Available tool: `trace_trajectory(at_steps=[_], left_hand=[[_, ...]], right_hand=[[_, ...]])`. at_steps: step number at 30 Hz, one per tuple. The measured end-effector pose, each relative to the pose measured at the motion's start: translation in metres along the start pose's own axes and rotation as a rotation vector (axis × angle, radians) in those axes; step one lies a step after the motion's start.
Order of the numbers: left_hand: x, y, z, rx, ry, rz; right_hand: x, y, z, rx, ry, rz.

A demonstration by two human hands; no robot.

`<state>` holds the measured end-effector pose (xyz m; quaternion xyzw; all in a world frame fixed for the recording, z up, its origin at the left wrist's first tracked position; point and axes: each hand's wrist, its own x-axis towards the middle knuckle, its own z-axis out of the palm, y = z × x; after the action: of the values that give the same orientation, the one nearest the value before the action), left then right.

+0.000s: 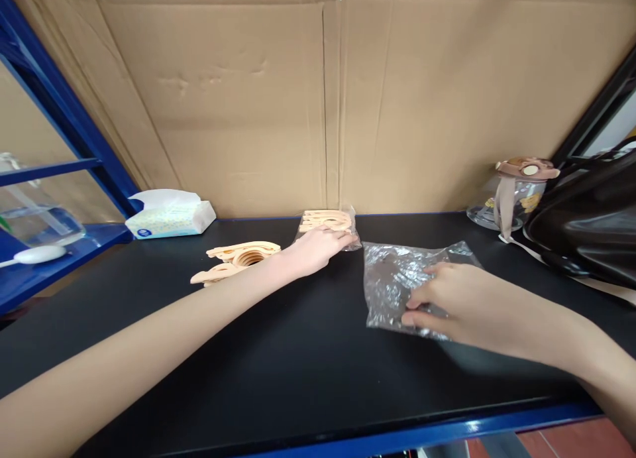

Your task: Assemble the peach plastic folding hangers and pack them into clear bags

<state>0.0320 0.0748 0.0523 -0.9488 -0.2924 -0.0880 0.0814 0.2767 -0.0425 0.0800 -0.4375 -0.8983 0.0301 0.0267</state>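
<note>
My left hand [318,251] reaches across to a small clear packet [325,221] of beige curved pieces, which lies against the cardboard at the back. Its fingers stretch out over the packet's front edge and touch it. Left of that wrist, loose beige curved pieces [243,254] with round openings lie stacked, partly hidden by my forearm. My right hand [450,299] rests on a flat, crinkled clear plastic bag [390,279], its thumb and bent fingers apart. No contents show in this bag, though the hand covers part of it.
A tissue pack [171,216] stands at the back left near a blue metal frame [74,113]. To the right are a clear drinking bottle [519,193] with a strap and a shiny black bag [591,219]. Cardboard [223,100] walls the back; a blue rail [447,431] edges the black table.
</note>
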Motion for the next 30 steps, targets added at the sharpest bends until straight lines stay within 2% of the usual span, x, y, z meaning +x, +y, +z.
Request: trace_trajectory(at_steps=[5,10,12,14,17,19,21,25,30], left_hand=[[-0.009,-0.005,0.000,-0.101,0.017,-0.045],[-0.036,0.021,-0.024,-0.169,0.115,-0.069],[-0.051,0.037,-0.034,-0.263,0.036,-0.029],[-0.067,0.050,-0.040,-0.296,-0.072,-0.030],[-0.089,0.061,-0.038,-0.284,-0.219,-0.061],[-0.100,0.063,-0.033,-0.238,-0.213,-0.112],[-0.108,0.064,-0.029,-0.177,-0.184,-0.181],[-0.116,0.064,-0.028,-0.182,-0.205,-0.237],[-0.120,0.059,-0.027,-0.315,-0.331,-0.292]], right_hand=[[-0.003,-0.020,-0.004,0.248,-0.126,-0.230],[0.007,-0.019,-0.005,0.483,-0.317,-0.404],[0.010,-0.018,-0.002,0.507,-0.343,-0.473],[0.014,-0.018,0.002,0.474,-0.294,-0.489],[0.019,-0.016,0.008,0.318,-0.115,-0.396],[0.023,-0.012,0.010,0.178,0.011,-0.284],[0.025,-0.005,0.012,0.084,0.080,-0.166],[0.025,0.009,0.013,0.012,0.044,0.047],[0.025,0.017,0.013,0.004,-0.053,0.105]])
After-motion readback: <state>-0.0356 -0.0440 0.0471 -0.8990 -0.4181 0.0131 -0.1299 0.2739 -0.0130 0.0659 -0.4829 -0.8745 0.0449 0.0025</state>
